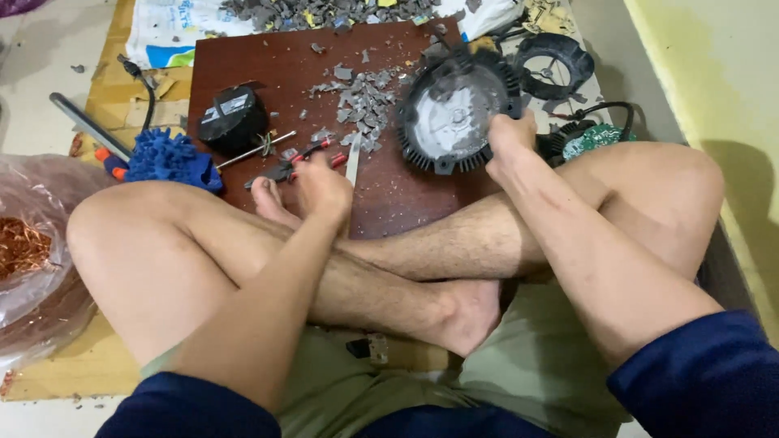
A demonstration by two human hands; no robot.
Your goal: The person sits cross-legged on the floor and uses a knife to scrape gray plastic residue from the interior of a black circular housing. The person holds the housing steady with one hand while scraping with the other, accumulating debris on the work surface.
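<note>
Right hand clenched on the near-right rim of the black fan housing, tilted on the far right of the red-brown board, while left hand closes on a blade beside red-handled pliers, grey fragments between.

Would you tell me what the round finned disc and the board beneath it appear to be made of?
Round black finned disc: likely matte moulded plastic, with a dull grey face, perhaps metal. Reddish-brown board: seemingly wood or laminate, smooth and faintly glossy. The right hand grips the disc.
</note>
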